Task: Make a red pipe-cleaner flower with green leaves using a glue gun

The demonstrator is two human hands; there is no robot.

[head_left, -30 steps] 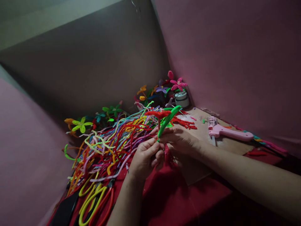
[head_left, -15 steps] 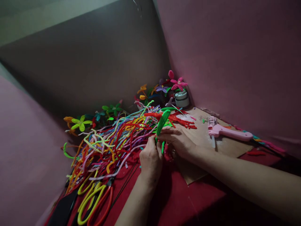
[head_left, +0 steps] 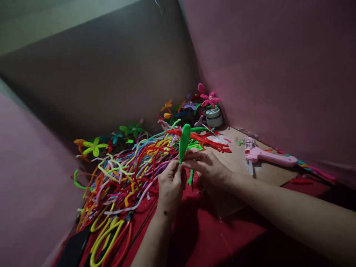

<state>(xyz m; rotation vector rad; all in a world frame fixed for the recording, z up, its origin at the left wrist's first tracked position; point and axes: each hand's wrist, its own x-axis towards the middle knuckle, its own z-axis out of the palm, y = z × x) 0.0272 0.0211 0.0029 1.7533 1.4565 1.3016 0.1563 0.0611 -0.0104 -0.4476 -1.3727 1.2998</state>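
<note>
A green pipe-cleaner leaf [head_left: 184, 141] stands nearly upright above my two hands, its loose end hanging below them. My left hand [head_left: 170, 185] pinches its base from the left, fingers closed. My right hand [head_left: 208, 166] closes on the same base from the right. Red pipe-cleaner pieces [head_left: 207, 140] lie just behind the leaf. Both hands hover over a red cloth [head_left: 211, 230] at the edge of a large heap of coloured pipe cleaners [head_left: 130, 163].
A pink glue gun [head_left: 268, 156] lies on a brown board [head_left: 250, 170] at the right. Finished pipe-cleaner flowers [head_left: 207, 99] and a small round container [head_left: 214, 116] stand in the far corner; more flowers [head_left: 94, 146] sit at the left. Red-handled pliers [head_left: 122, 237] lie near front left.
The green leaf has swung from leaning right to nearly upright and shifted left. My left hand has turned and moved up to pinch its base beside the right hand.
</note>
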